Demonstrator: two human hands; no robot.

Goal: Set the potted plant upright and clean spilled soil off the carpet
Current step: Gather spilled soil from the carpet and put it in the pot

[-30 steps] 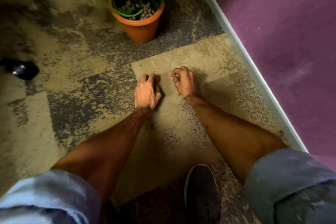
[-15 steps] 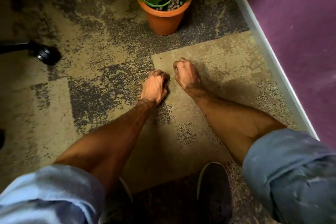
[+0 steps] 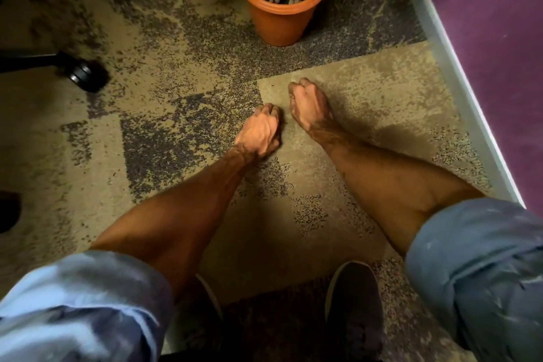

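The terracotta pot [image 3: 280, 20] stands upright on the mottled carpet [image 3: 367, 91], with green leaves and pale pebbles on its soil. Both my hands rest on the carpet in front of it, about a hand's length short of the pot. My left hand [image 3: 260, 132] is knuckles up with its fingers curled down into the pile. Just to its right, my right hand [image 3: 308, 106] is balled into a fist. Nothing shows inside either hand. Loose soil is hard to tell from the carpet's dark speckles.
A black chair caster [image 3: 83, 75] on a dark leg sits at the left. A white baseboard [image 3: 458, 82] and purple wall [image 3: 499, 38] run along the right. My dark shoe [image 3: 355, 311] is at the bottom, near my rolled blue sleeves.
My view has swung left, so the pot now sits further right and the caster is closer in. My left fingers have curled in tighter and both hands stay side by side on the carpet.
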